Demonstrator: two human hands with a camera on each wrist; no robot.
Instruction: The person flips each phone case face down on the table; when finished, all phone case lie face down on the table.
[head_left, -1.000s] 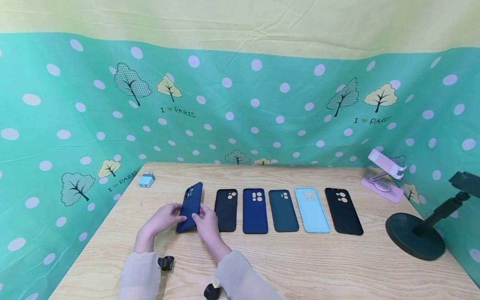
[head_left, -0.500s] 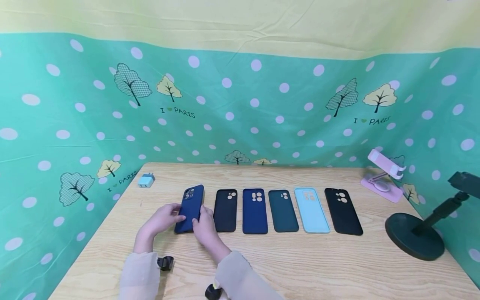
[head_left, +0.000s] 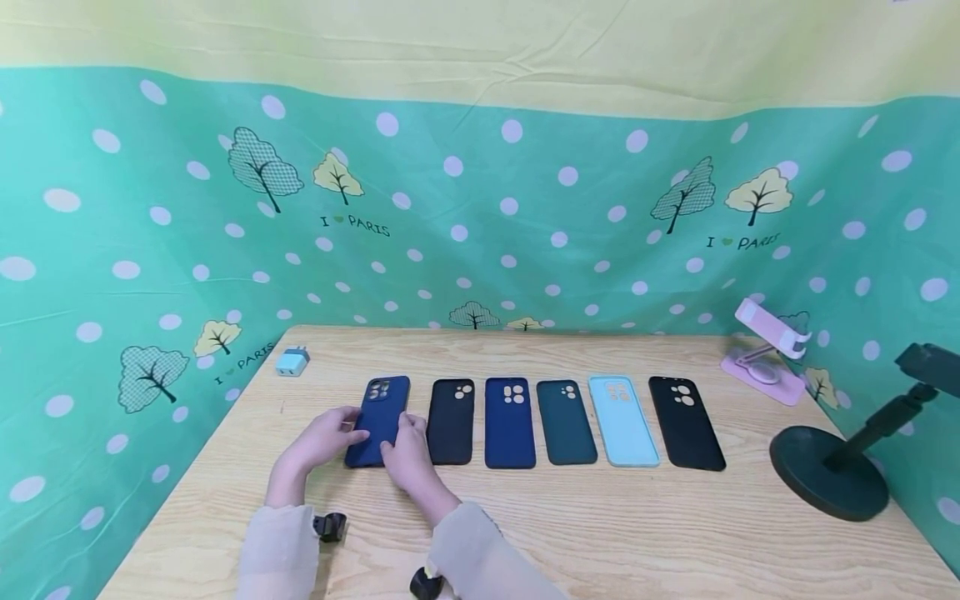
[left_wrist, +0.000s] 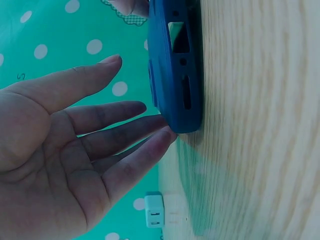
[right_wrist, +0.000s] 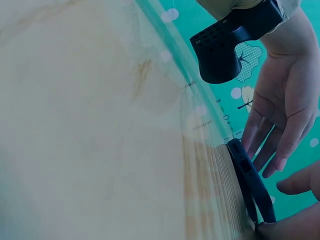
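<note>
Fingers (left_wrist: 135,160) of L hand (head_left: 324,436) straight against blue case (head_left: 378,419), R hand (head_left: 411,455) opp., grip unclear

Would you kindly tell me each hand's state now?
Left hand: open, fingers against the leftmost phone case.
Right hand: touching that case; grip cannot be told.

Cloth wall (head_left: 465,196): teal, hung in soft folds from 9 through 12 to 3 o'clock.
Upper band (head_left: 480,50): pale yellow, creased, seen at 12 o'clock.
Pale dots (head_left: 512,131): scattered across the teal.
Tree prints (head_left: 258,162): paired at 9, 10 and 2 o'clock, accompanied by "PARIS" lettering (head_left: 360,225).
Tabletop (head_left: 675,542): light-grained wood, placed at 6 o'clock.
Light: evenly spread; soft shadows are cast.
</note>
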